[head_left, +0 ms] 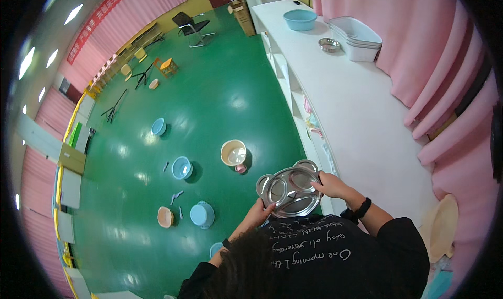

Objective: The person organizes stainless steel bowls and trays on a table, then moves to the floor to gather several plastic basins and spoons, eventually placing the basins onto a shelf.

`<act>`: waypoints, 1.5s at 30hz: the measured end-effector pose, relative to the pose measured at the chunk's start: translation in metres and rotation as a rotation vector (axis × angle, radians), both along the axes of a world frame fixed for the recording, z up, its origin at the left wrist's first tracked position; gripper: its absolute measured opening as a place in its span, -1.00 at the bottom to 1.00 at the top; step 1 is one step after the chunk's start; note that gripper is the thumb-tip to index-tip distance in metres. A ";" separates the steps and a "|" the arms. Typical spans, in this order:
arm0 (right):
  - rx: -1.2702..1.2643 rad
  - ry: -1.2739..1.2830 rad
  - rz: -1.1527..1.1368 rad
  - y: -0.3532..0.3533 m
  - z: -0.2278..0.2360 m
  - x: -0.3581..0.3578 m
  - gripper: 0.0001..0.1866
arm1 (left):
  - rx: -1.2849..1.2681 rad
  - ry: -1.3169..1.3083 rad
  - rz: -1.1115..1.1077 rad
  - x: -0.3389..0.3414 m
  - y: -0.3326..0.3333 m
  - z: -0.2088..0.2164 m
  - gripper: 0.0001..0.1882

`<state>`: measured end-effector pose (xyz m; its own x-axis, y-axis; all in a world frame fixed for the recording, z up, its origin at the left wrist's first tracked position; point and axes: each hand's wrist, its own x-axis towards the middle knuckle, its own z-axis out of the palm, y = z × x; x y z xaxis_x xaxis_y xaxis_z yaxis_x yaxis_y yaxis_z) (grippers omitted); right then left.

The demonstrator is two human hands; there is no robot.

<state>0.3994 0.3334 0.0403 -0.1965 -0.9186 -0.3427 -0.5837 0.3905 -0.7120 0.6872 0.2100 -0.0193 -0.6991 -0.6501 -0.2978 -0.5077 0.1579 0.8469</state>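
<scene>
Head view shows us looking down on a person in a black shirt who holds a bear-shaped steel tray (288, 189) with several compartments, raised over the near edge of the long white desk (356, 115). We see the left hand (258, 213) with its grip closed on the tray's near left rim, and the right hand (331, 185) with its grip closed on the right rim, a black band on that wrist. On the green floor (209, 100) to the left, well apart from the tray, lie a cream basin (233, 153), a blue basin (182, 168), another blue basin (201, 214) and an orange bowl (165, 216). At the far end of the desk we see a blue basin (300, 19), stacked white tubs (359, 37) and a small steel bowl (329, 45)
</scene>
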 end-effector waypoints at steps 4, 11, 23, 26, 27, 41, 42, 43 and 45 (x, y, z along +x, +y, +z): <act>-0.005 0.082 -0.062 -0.036 -0.019 -0.027 -0.55 | -0.030 -0.022 -0.106 -0.037 -0.060 -0.010 -0.42; 0.046 0.049 -0.272 -0.146 -0.006 -0.069 -0.55 | -0.080 -0.050 -0.259 -0.112 -0.212 -0.007 -0.43; -0.047 -0.089 -0.399 -0.261 -0.018 -0.160 -0.64 | -0.191 -0.128 -0.563 -0.266 -0.405 0.041 -0.43; -0.054 -0.231 -0.484 -0.276 -0.025 -0.200 -0.68 | -0.155 -0.117 -0.596 -0.315 -0.425 0.047 -0.45; -0.107 -0.245 -0.505 -0.278 -0.029 -0.213 -0.68 | -0.149 -0.114 -0.602 -0.333 -0.430 0.050 -0.46; -0.277 -0.275 -1.123 -0.312 -0.045 -0.329 -0.66 | -0.221 -0.005 -0.843 -0.592 -0.495 0.024 -0.54; -0.364 -0.194 -1.148 -0.308 -0.055 -0.332 -0.65 | -0.214 -0.006 -0.876 -0.610 -0.493 0.023 -0.54; -0.237 -0.071 -1.144 -0.302 -0.060 -0.338 -0.60 | -0.223 0.013 -0.948 -0.626 -0.492 0.020 -0.51; -0.264 -0.110 -1.266 -0.290 -0.090 -0.343 -0.58 | -0.232 0.062 -1.070 -0.656 -0.486 0.014 -0.48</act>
<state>0.0561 0.0436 -0.0499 -0.9551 -0.1580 -0.2508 0.1519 0.4658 -0.8718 0.0316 -0.2755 -0.0058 -0.9446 0.2662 -0.1919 0.0292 0.6507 0.7588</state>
